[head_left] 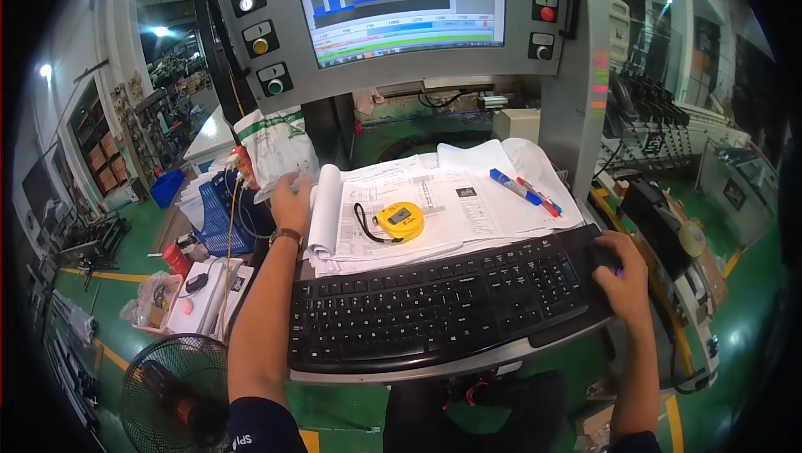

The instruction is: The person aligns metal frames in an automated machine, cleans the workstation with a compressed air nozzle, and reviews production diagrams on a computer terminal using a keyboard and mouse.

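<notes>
My left hand [290, 204] is at the lower edge of a white plastic bag [280, 148] with green print, its fingers closed on the bag's bottom part. Beside it lies a rolled-up paper edge [324, 207]. My right hand [622, 276] is wrapped round a dark computer mouse [603, 259], mostly hidden under the palm, right of the black keyboard [443, 307]. A yellow tape measure [400, 221] with a black strap rests on printed drawings [355, 194]. Blue and red markers [526, 190] lie on the sheets to its right.
Above the desk hangs a machine panel with a lit screen [401, 10] and push buttons [267, 60]. Left are a blue basket [221, 227], a red-capped can [175, 258] and a floor fan [175, 394]. A tape roll [692, 237] is at right.
</notes>
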The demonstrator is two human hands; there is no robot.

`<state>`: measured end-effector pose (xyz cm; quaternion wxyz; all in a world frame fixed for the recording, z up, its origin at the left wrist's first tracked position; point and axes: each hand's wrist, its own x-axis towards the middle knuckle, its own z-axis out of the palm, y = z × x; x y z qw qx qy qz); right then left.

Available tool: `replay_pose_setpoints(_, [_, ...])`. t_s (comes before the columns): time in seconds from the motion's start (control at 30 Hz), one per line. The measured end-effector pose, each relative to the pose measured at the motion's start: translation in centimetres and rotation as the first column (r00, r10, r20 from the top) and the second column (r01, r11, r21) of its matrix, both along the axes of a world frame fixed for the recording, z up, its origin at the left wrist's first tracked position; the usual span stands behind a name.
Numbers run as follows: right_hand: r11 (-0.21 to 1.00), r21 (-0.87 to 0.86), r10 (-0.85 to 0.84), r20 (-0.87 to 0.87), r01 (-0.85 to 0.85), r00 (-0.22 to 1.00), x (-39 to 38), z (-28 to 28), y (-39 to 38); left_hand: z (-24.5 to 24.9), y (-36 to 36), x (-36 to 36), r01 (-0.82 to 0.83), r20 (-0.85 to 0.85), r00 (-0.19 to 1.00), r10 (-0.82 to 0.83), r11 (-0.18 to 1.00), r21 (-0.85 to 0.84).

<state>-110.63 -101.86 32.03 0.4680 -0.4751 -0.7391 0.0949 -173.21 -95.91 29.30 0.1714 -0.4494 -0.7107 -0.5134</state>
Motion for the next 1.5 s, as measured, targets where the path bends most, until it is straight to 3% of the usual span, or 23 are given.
replay_pose_setpoints(0.53, [0.997,-0.072,-0.005,0.029,0.007,1.000,-0.4,0.6,-0.7,0.1,-0.8,0.3,-0.053,-0.067,0.996,0.054,0.998,0.022])
replay_pose_setpoints(0.8, [0.996,-0.087,0.018,0.062,-0.013,0.998,-0.4,0.6,-0.6,0.4,-1.3,0.8,-0.032,0.039,0.999,0.035,0.998,-0.057])
replay_pose_setpoints(1.5, [0.995,-0.102,0.033,0.083,-0.025,0.996,-0.4,0.6,-0.5,0.2,-1.0,0.6,-0.032,-0.014,0.999,0.032,0.999,-0.013])
